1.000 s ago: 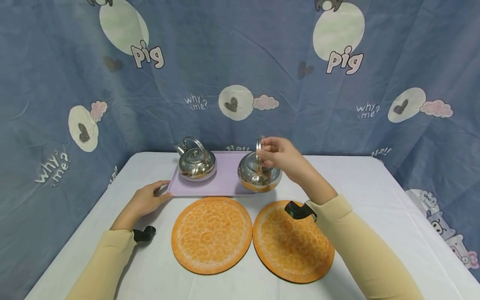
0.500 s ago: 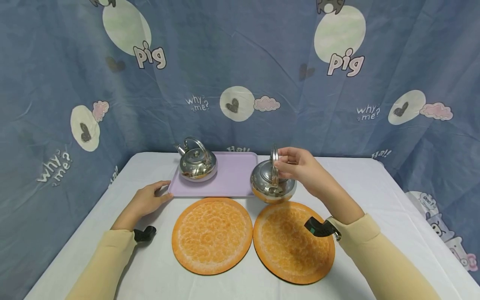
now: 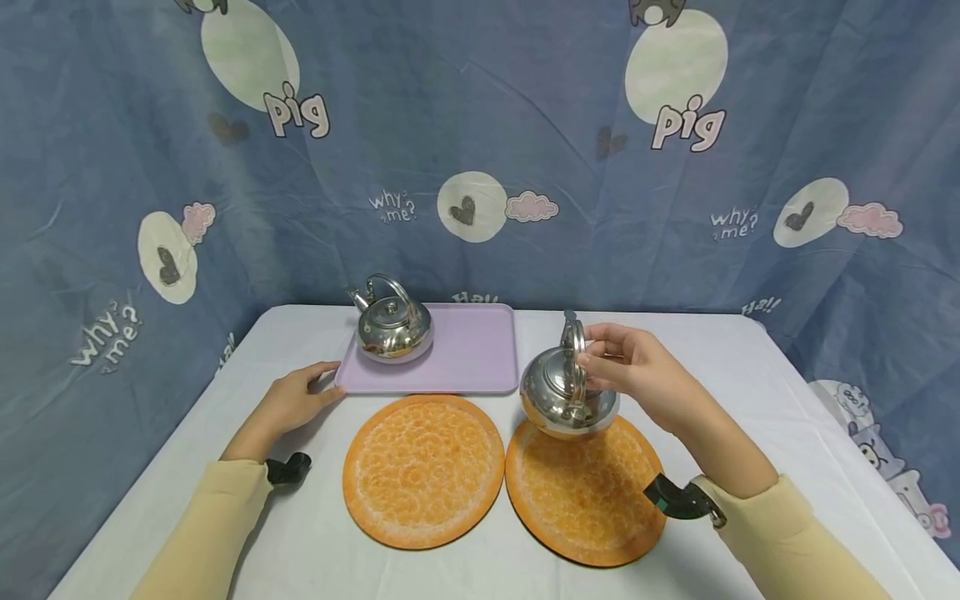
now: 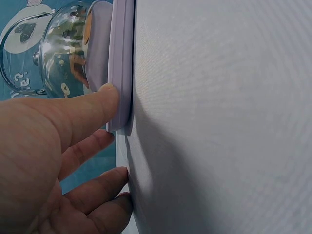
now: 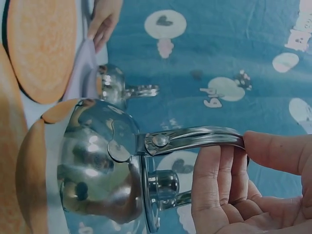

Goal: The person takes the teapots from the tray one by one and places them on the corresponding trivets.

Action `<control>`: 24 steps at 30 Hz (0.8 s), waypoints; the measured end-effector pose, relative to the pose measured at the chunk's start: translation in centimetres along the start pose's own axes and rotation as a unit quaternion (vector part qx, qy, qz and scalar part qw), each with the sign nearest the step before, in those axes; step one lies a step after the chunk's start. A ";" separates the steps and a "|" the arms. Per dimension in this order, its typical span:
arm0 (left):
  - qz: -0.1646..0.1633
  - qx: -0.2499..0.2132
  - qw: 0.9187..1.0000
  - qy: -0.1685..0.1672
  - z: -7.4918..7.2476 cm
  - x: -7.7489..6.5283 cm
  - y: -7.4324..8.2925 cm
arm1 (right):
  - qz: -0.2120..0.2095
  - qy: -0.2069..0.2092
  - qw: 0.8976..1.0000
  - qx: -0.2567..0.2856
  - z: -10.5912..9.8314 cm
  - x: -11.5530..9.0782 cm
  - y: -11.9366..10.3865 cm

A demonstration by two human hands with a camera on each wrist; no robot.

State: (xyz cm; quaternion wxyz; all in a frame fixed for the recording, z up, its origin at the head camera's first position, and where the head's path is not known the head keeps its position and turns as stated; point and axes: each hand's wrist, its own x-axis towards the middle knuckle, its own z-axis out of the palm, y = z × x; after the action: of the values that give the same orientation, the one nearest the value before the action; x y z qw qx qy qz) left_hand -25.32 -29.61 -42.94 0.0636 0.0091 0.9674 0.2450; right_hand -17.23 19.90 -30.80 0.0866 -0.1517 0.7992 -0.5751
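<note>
My right hand (image 3: 630, 367) grips the arched handle of a shiny steel kettle (image 3: 558, 396), thumb on one side and curled fingers on the other. The kettle overlaps the back part of the right orange round placemat (image 3: 592, 508) in the head view. In the right wrist view, the handle (image 5: 195, 139) runs between thumb and fingers beside the lid knob. A second steel kettle (image 3: 393, 329) stands on the lilac tray (image 3: 472, 350), towards its left end. My left hand (image 3: 296, 400) touches the tray's front left corner with nearly straight fingers, thumb tip on the rim (image 4: 122, 63).
Another orange round placemat (image 3: 423, 471) lies left of the first, their edges meeting, in front of the tray. White cloth (image 3: 750, 400) covers the table. A blue printed curtain (image 3: 570, 267) rises behind the table's back edge and along both sides.
My right hand has carried its kettle from over the tray's right end rightwards and towards me, over the right placemat. My left hand, the tray and the other kettle have stayed put.
</note>
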 end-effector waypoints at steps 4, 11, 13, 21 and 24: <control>-0.005 0.000 1.000 -0.002 0.0 -0.1 0.1 | 0.010 0.000 1.000 -0.008 0.0 -1.1 0.3; -0.006 0.000 1.000 -0.003 -0.1 -0.2 0.1 | 0.019 0.000 1.000 -0.014 -0.3 -2.7 1.1; -0.006 0.001 1.000 -0.002 -0.1 -0.2 0.1 | 0.020 0.001 1.000 -0.014 -0.4 -3.1 1.3; -0.011 0.001 1.000 -0.005 -0.2 -0.3 0.3 | 0.030 0.010 0.999 -0.009 -0.6 -4.1 2.2; -0.009 0.001 1.000 -0.004 -0.2 -0.3 0.3 | 0.032 0.010 0.999 -0.006 -0.6 -4.3 2.5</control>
State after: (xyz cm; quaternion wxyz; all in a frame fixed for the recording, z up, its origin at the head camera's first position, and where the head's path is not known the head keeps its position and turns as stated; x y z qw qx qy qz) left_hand -25.02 -29.47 -42.57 0.0696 0.0015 0.9675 0.2430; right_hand -13.76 22.65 -33.08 0.0959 -0.1203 0.8079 -0.5689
